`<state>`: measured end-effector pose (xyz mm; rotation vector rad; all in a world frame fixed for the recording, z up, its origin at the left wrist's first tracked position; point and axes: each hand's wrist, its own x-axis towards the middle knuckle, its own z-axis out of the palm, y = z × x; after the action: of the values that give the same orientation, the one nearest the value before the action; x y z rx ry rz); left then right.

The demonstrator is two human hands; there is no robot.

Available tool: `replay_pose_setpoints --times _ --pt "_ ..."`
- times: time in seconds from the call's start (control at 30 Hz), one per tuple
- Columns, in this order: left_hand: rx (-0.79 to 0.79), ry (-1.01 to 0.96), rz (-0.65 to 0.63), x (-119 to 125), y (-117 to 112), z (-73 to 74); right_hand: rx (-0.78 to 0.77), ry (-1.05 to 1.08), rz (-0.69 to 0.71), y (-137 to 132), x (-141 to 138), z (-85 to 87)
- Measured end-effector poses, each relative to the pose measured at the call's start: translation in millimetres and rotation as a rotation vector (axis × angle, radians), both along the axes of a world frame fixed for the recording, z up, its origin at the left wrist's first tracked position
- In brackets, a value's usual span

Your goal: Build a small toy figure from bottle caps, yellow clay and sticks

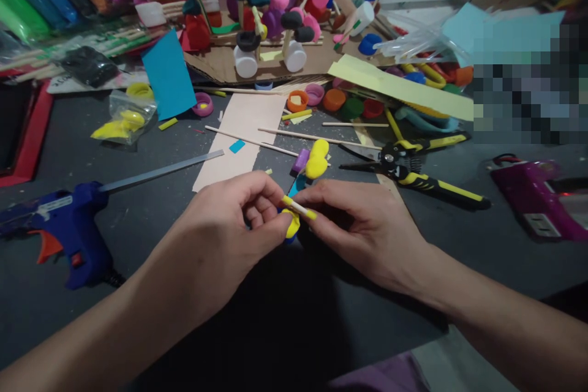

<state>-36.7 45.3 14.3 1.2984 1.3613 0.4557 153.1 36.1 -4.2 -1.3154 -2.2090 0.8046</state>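
My left hand and my right hand meet low over the dark table. Between their fingertips is a short white stick with yellow ends. Under it my left fingers pinch a lump of yellow clay with something blue beneath it. My right fingertips grip the stick's right end. Just beyond the hands lie a yellow clay piece on a stick and a small purple block.
A blue glue gun lies at left, yellow-handled pliers at right, a purple tool at far right. Thin wooden sticks, a beige paper strip, bottle caps, clay packs and a cardboard clay model crowd the back.
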Motion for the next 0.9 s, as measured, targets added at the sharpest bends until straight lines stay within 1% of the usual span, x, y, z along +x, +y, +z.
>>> replay_pose_setpoints --times 0.27,0.47,0.63,0.7,0.8,0.9 --pt "-0.081 -0.105 0.031 0 0 2.4 0.010 0.046 0.032 0 3 -3.5" --pt "-0.134 -0.206 0.041 -8 -2 -2.9 -0.010 0.012 0.028 1 3 -3.2" --pt "-0.178 -0.222 0.070 -7 -2 -3.7 0.010 0.038 -0.020 -1 1 0.9" --pt "-0.173 -0.219 0.087 -6 -2 -2.9 -0.036 0.051 -0.050 -4 2 5.1" --pt "-0.173 -0.233 0.100 -3 -2 -1.8 -0.167 0.091 -0.072 -7 2 10.8" --pt "-0.181 -0.238 0.109 -3 -1 -1.3 -0.287 0.148 -0.092 -10 2 12.3"
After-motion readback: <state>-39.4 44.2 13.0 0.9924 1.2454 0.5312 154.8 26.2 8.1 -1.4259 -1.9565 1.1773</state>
